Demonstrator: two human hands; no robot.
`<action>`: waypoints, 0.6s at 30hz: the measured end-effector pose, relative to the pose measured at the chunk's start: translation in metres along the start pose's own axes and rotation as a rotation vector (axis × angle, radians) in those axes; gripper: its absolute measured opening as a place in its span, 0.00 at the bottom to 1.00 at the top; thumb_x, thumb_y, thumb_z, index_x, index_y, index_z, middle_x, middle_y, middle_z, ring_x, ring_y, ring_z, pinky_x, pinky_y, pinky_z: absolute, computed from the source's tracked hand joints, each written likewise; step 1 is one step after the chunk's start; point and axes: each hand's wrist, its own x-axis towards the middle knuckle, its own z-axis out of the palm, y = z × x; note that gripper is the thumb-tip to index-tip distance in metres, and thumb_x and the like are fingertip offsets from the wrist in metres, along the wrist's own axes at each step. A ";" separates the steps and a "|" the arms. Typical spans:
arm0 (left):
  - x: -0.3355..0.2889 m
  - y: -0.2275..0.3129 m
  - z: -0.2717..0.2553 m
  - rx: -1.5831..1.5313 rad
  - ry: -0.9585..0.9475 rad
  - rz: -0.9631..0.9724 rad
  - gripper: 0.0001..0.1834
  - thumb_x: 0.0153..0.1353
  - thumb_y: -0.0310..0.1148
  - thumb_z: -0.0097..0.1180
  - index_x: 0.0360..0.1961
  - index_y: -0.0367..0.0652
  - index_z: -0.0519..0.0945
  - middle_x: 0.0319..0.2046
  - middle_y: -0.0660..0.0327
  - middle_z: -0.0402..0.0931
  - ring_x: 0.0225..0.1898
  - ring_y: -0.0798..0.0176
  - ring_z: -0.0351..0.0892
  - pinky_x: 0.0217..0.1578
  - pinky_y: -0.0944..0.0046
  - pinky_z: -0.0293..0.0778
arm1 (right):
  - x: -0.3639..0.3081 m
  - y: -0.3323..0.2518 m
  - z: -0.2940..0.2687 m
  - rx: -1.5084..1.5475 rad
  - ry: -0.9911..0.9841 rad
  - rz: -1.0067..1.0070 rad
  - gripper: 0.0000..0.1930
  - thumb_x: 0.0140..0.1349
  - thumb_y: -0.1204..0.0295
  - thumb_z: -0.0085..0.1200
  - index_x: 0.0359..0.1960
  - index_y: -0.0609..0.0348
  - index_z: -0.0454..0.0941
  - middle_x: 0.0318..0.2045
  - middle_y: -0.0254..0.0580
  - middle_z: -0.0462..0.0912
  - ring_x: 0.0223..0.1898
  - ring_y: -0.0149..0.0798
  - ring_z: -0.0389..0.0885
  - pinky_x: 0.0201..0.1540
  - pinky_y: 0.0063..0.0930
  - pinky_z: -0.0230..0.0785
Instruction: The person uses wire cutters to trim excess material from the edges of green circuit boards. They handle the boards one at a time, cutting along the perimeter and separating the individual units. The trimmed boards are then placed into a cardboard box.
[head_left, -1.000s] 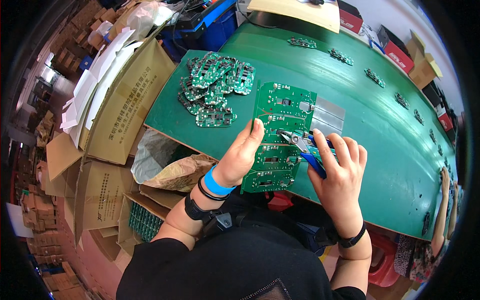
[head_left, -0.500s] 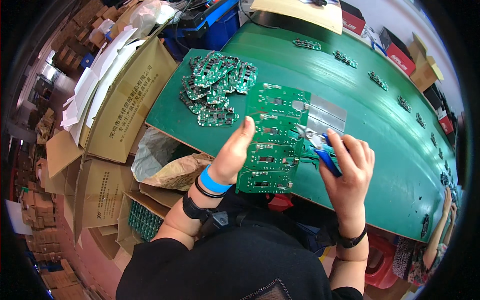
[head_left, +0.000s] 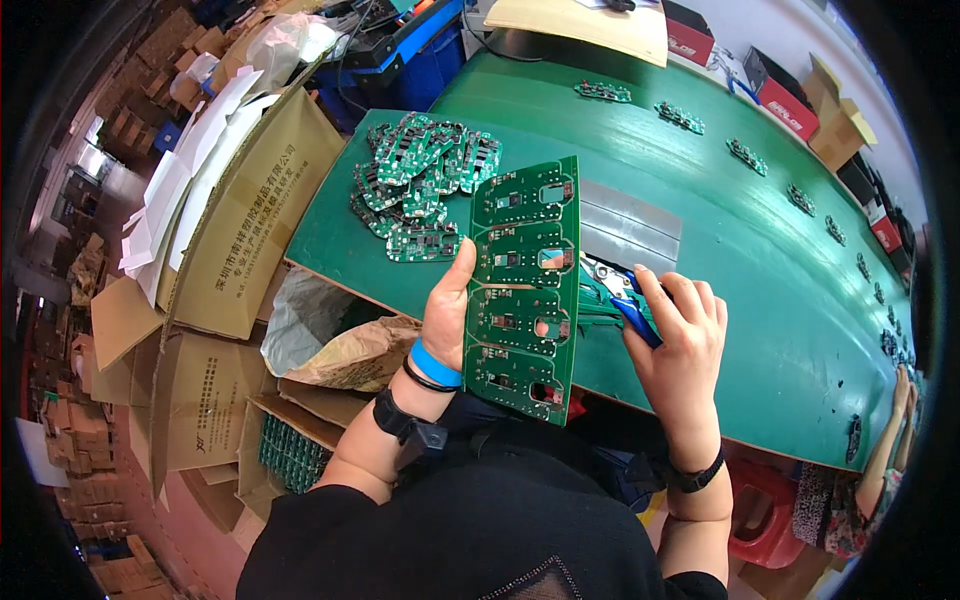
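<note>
A green circuit board panel (head_left: 520, 270), made of several joined boards, is gripped at its left edge by my left hand (head_left: 447, 310). The thumb lies along the near face; the other fingers are behind the panel. My right hand (head_left: 680, 345) is closed around blue-handled cutting pliers (head_left: 632, 300), whose metal jaws are just right of the panel's edge. Cut green strips (head_left: 598, 308) lie on the table behind the jaws. Beyond the left hand, a heap of separated circuit boards (head_left: 425, 170) rests on the green table (head_left: 740, 350).
A grey metal plate (head_left: 630, 225) lies past the pliers. Single boards (head_left: 745, 157) are spaced along the far belt. An open carton (head_left: 290, 455) of panels stands low at left, beside a large cardboard box (head_left: 255, 220). Another person's hands (head_left: 900, 395) are at far right.
The panel has turned in my left hand, and its right edge is now angled toward me. The pliers have shifted slightly left and down, with their jaws now apart from the panel.
</note>
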 end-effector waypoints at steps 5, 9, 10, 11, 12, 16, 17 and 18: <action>0.002 0.003 0.016 0.180 0.101 0.027 0.41 0.69 0.62 0.24 0.70 0.40 0.52 0.68 0.45 0.52 0.55 0.42 0.73 0.50 0.44 0.77 | 0.000 0.006 -0.005 0.037 0.096 0.037 0.28 0.41 0.73 0.64 0.51 0.55 0.78 0.43 0.42 0.76 0.47 0.46 0.73 0.52 0.39 0.60; 0.007 0.008 0.020 0.414 0.279 0.039 0.41 0.68 0.63 0.24 0.69 0.40 0.56 0.65 0.47 0.60 0.58 0.46 0.72 0.54 0.44 0.73 | -0.002 0.004 -0.021 0.103 0.053 0.014 0.27 0.42 0.72 0.63 0.50 0.55 0.78 0.44 0.43 0.76 0.48 0.47 0.72 0.55 0.40 0.58; 0.009 0.009 0.021 0.403 0.231 0.043 0.39 0.70 0.61 0.24 0.67 0.41 0.58 0.62 0.48 0.65 0.57 0.48 0.72 0.56 0.47 0.72 | -0.001 -0.002 -0.023 0.102 0.009 -0.019 0.28 0.41 0.72 0.63 0.50 0.55 0.78 0.44 0.43 0.76 0.48 0.47 0.72 0.55 0.41 0.58; 0.011 0.009 0.021 0.477 0.283 0.073 0.38 0.70 0.60 0.24 0.67 0.41 0.59 0.61 0.49 0.66 0.57 0.49 0.73 0.56 0.48 0.72 | -0.001 -0.007 -0.023 0.102 -0.035 -0.054 0.28 0.40 0.72 0.63 0.50 0.55 0.78 0.44 0.43 0.76 0.48 0.47 0.72 0.56 0.42 0.58; 0.014 0.009 0.021 0.551 0.336 0.103 0.37 0.70 0.59 0.24 0.67 0.41 0.59 0.61 0.49 0.67 0.57 0.50 0.73 0.56 0.49 0.72 | 0.000 -0.013 -0.020 0.084 -0.047 -0.097 0.30 0.39 0.71 0.64 0.51 0.55 0.77 0.44 0.42 0.75 0.49 0.47 0.71 0.56 0.43 0.57; 0.019 0.003 0.025 0.626 0.364 0.145 0.34 0.72 0.56 0.24 0.66 0.41 0.60 0.58 0.50 0.69 0.56 0.53 0.74 0.55 0.52 0.74 | -0.001 -0.021 -0.014 0.049 -0.089 -0.122 0.32 0.39 0.70 0.66 0.52 0.53 0.75 0.45 0.41 0.74 0.51 0.45 0.70 0.57 0.44 0.55; 0.019 0.003 0.025 0.641 0.360 0.153 0.34 0.72 0.56 0.24 0.66 0.41 0.60 0.58 0.50 0.70 0.56 0.53 0.74 0.55 0.52 0.74 | 0.000 -0.021 -0.013 0.043 -0.089 -0.127 0.32 0.39 0.70 0.66 0.52 0.53 0.75 0.45 0.40 0.74 0.51 0.45 0.69 0.57 0.44 0.55; 0.019 0.003 0.026 0.661 0.355 0.164 0.33 0.72 0.55 0.25 0.66 0.41 0.61 0.58 0.51 0.70 0.55 0.53 0.75 0.54 0.53 0.74 | 0.000 -0.022 -0.012 0.037 -0.088 -0.132 0.32 0.39 0.70 0.66 0.52 0.53 0.75 0.45 0.40 0.73 0.51 0.45 0.69 0.57 0.44 0.55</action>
